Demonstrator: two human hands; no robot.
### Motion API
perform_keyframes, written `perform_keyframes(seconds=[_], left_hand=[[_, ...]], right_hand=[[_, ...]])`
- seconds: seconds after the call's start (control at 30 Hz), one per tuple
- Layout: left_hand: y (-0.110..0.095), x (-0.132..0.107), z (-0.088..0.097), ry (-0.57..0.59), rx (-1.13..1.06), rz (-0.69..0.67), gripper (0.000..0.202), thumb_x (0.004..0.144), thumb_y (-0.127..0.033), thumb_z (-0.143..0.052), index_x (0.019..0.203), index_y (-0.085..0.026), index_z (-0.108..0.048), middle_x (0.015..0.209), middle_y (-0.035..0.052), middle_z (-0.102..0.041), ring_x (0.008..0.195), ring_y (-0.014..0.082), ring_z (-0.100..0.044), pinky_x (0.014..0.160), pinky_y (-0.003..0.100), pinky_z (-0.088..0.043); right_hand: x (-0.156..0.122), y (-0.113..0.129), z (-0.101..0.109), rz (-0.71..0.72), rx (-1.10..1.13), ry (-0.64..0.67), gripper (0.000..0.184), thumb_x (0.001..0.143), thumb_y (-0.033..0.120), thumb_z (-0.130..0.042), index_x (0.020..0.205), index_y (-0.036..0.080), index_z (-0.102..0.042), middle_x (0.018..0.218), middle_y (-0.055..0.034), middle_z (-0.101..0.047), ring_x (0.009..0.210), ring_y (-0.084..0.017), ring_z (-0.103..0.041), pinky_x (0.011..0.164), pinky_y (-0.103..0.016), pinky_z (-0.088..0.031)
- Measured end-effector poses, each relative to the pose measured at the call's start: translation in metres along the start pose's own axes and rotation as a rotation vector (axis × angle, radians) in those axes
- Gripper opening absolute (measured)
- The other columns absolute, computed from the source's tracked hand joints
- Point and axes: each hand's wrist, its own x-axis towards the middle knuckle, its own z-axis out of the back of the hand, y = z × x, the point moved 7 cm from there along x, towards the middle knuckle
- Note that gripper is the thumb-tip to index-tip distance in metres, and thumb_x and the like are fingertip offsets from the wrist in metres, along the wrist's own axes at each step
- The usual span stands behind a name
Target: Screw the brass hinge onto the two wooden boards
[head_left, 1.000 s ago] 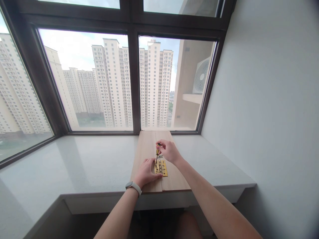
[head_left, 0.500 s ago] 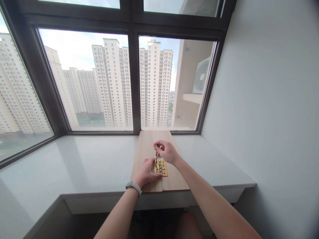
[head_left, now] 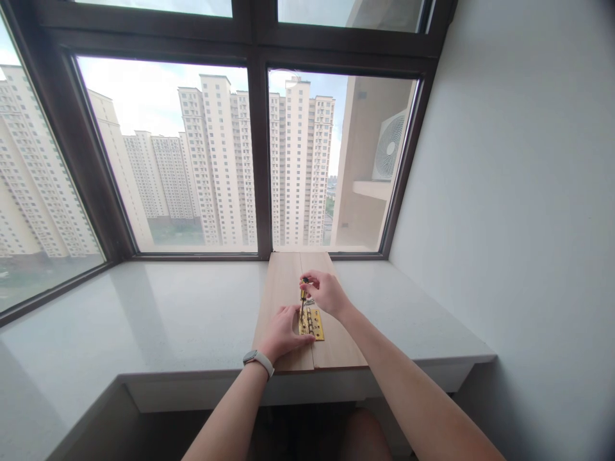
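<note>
While my right grip is closed, thumb and fingers, on the handle of a small yellow-and-black screwdriver, the shaft runs down to the left half of a brass-coloured hinge. My left grip: spread, not closed round anything; fingertips by the hinge's far left corner, thumb along its near edge. Hinge: opened out flat over the seam between a left board and a right board, both pale wood. Screws, as they appear: a small cluster just beyond the hinge. Boards: side by side on the white worktop, far ends by the window frame.

Handling, in my judgement: hold the screwdriver in line with the screw, press steadily while turning, brace the hinge against slipping, and keep the left fingertips clear of the tip.

Hard to make out: the screwdriver's tip and any screw head beneath it; the hinge's left edge, partly behind my left grip; the number of screws in the cluster.
</note>
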Motion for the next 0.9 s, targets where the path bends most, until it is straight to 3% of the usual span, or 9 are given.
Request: perform_keyframes(seconds=[0.2,0.3,0.43,0.6,0.73,0.9], left_hand=[[0.001,0.001,0.000,0.008,0.003,-0.002,0.079,0.064,-0.059,-0.082,0.130,-0.025,-0.056,0.128,0.0094,-0.061,0.125,0.0338,-0.050,0.102,0.043,-0.041],[0.001,0.000,0.001,0.007,0.005,-0.008,0.080,0.064,-0.060,-0.082,0.130,-0.025,-0.056,0.127,0.0094,-0.062,0.123,0.0336,-0.051,0.100,0.043,-0.042],[-0.001,0.000,0.002,0.001,-0.003,-0.018,0.077,0.064,-0.060,-0.082,0.128,-0.027,-0.056,0.126,0.0080,-0.063,0.122,0.0336,-0.051,0.099,0.043,-0.042],[-0.001,0.000,0.001,0.009,-0.012,-0.007,0.078,0.064,-0.058,-0.082,0.130,-0.026,-0.056,0.127,0.0083,-0.062,0.123,0.0339,-0.051,0.100,0.043,-0.042],[0.000,0.000,0.001,0.007,-0.015,-0.013,0.080,0.064,-0.059,-0.082,0.131,-0.026,-0.055,0.128,0.0080,-0.061,0.125,0.0336,-0.050,0.102,0.044,-0.041],[0.003,0.001,-0.001,0.002,0.007,0.000,0.080,0.063,-0.059,-0.083,0.131,-0.026,-0.055,0.129,0.0084,-0.061,0.125,0.0334,-0.050,0.102,0.043,-0.041]], right_hand=[[-0.004,0.006,0.007,0.035,-0.195,-0.193,0.020,0.084,0.042,-0.066,0.083,0.022,-0.063,0.066,0.0011,-0.064,0.059,-0.015,-0.057,0.059,-0.027,-0.045],[-0.004,0.006,0.006,0.034,-0.141,-0.158,0.022,0.084,0.044,-0.065,0.086,0.022,-0.062,0.076,0.0003,-0.067,0.058,-0.013,-0.057,0.058,-0.026,-0.046],[-0.001,0.001,-0.001,0.002,0.042,-0.006,0.023,0.087,0.042,-0.064,0.099,0.022,-0.065,0.098,-0.0032,-0.072,0.057,-0.011,-0.063,0.059,-0.026,-0.052],[0.002,-0.005,-0.007,-0.023,0.162,0.118,0.024,0.091,0.037,-0.059,0.107,0.019,-0.065,0.100,-0.0065,-0.073,0.062,-0.013,-0.069,0.063,-0.027,-0.055],[0.002,-0.007,-0.003,-0.023,0.120,0.076,0.021,0.090,0.035,-0.060,0.103,0.020,-0.065,0.095,-0.0053,-0.073,0.063,-0.014,-0.068,0.063,-0.027,-0.054],[-0.001,-0.001,0.005,0.012,-0.058,-0.070,0.016,0.085,0.036,-0.066,0.093,0.021,-0.066,0.080,-0.0020,-0.071,0.066,-0.015,-0.063,0.063,-0.027,-0.049]])
